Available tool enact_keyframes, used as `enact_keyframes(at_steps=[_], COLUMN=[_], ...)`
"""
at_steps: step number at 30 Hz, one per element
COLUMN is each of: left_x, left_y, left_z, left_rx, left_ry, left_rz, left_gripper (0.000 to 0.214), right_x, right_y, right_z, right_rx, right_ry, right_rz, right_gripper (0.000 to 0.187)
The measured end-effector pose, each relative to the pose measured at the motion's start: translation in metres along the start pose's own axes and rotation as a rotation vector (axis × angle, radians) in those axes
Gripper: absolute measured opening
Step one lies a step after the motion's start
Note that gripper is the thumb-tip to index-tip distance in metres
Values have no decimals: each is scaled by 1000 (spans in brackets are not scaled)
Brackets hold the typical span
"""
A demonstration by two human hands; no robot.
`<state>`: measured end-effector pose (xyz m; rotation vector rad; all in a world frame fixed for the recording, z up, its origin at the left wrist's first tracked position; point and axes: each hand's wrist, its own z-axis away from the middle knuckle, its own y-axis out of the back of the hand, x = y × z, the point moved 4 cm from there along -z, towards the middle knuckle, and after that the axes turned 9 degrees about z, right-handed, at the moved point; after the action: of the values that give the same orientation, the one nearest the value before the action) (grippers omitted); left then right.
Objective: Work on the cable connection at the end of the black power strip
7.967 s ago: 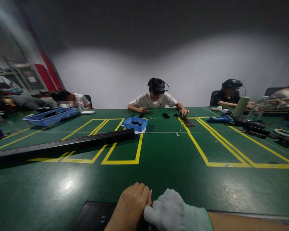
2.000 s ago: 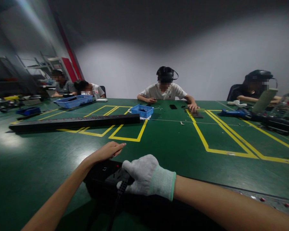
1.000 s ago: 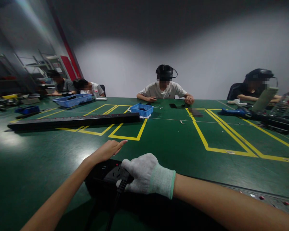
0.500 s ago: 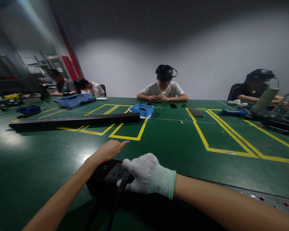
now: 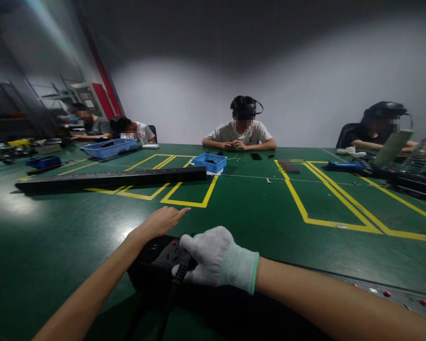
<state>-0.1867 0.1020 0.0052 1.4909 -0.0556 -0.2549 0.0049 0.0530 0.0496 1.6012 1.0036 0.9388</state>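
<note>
A long black power strip (image 5: 156,258), marked L1 at its left end, lies in front of me with sockets and red lights on top. My right hand (image 5: 211,255), in a grey knitted glove with a green-edged cuff, is closed around a black plug (image 5: 186,261) at a socket near that end. The plug's cable (image 5: 170,300) hangs down over the near side. My bare left hand (image 5: 161,220) grips the far edge of the strip's left end, with one digit stretched to the right; its other fingers are mostly hidden.
Another long black power strip (image 5: 113,179) lies across the green table (image 5: 248,213). Beyond it are a small blue bin (image 5: 210,162) and a larger blue tray (image 5: 108,148). A blue-handled tool (image 5: 344,166) sits at right. Several people (image 5: 239,132) sit opposite.
Both my hands, the plug and the near power strip stay in place. Across the table, a person's hands have shifted slightly.
</note>
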Motion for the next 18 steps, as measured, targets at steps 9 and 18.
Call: enact_keyframes(at_steps=[9, 18], left_x=[-3, -8], left_y=[-3, -9], left_z=[0, -3], left_rx=[4, 48], left_ry=[-12, -51], left_rz=[-11, 73], left_gripper=[47, 35], right_x=[0, 0], right_y=[1, -1], right_z=[0, 0], right_rx=[-8, 21], right_ry=[-5, -4], right_rz=[3, 19], right_gripper=[45, 46])
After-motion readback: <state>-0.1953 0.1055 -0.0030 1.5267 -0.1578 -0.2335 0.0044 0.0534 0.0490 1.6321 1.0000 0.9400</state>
